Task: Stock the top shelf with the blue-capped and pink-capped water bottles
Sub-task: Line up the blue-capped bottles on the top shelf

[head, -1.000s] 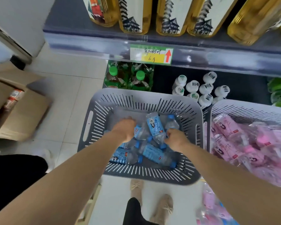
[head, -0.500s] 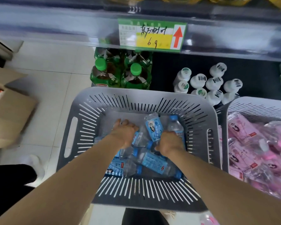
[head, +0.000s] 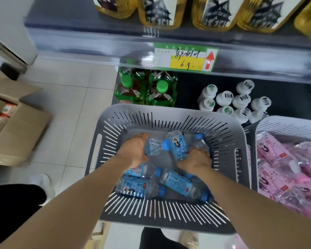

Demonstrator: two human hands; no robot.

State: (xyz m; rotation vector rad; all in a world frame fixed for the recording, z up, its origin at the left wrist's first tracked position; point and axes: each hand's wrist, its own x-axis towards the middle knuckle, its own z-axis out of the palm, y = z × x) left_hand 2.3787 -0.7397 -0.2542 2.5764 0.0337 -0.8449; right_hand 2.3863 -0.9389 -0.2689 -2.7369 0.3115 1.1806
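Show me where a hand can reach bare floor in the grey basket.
In the grey basket, bare floor shows along the far wall, behind the left hand and the blue-capped bottles, plus a small patch between that hand and the right hand. The near half is crowded with lying bottles.

Looks bright and evenly lit, with soft shadow beneath the shelf edge (head: 97,47) in the upper half and pale glare along its glossy strip. Smears with motion blur at left, worst on the cardboard box (head: 16,133), and bows straight lines toward the frame edges.
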